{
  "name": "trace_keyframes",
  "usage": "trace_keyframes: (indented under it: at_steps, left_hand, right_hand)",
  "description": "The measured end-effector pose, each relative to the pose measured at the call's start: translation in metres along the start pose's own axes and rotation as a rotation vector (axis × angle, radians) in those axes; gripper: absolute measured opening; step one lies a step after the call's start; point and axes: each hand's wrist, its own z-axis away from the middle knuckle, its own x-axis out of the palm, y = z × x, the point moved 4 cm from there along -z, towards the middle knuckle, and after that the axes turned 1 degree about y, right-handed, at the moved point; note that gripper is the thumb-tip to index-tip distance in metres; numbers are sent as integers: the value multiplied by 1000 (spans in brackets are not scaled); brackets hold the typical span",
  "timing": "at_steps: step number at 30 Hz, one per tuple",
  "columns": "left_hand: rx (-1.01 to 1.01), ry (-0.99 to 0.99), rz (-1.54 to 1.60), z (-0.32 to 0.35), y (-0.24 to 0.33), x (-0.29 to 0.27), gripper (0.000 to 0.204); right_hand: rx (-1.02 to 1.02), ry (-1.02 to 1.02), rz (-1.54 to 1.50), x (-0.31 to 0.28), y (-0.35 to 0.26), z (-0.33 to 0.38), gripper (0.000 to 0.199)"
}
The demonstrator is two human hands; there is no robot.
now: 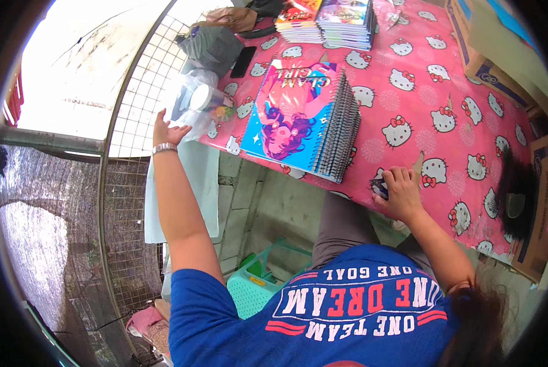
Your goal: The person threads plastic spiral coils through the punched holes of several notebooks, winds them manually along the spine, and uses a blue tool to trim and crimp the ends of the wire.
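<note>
Pink patterned cloth covers the bench [421,104]. Right hand [399,191], at 4 o'clock from the spiral notebook stack [301,119], rests fingers curled on a small dark object [379,186] at the bench edge; grip cannot be confirmed. Left hand [166,131], open with fingers spread, touches a clear plastic bag [191,98] at the stack's 9 o'clock. Further notebook piles [341,21] lie at 12 o'clock.

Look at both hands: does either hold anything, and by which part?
Left hand holds nothing. Right hand covers a small dark object; grip unclear.
</note>
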Motion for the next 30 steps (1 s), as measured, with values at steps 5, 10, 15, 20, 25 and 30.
trace_keyframes:
  at_steps: [5,10,15,20,25,30]
  left_hand:
    - [595,-228,-353,102,-44,55,46]
    - [932,-758,-735,238,-123,158,13]
    - [1117,-830,-1145,270,-155,184,27]
    - [1015,-840,-1105,260,-172,179,36]
    - [948,-824,-1152,262,-174,181,35]
    - [1073,-837,-1118,263,-175,180,33]
  right_hand:
    - [-9,9,38,-8,17,29,55]
    - [-52,11,-611,-32,-9,-11,44]
    - [-281,154,-941,-67,-55,-58,51]
    - [-307,170,-912,-67,-58,-68,47]
    - [-126,-244,-1104,-64,-54,-72,41]
    - [-77,-244,-1191,-68,-54,-67,34]
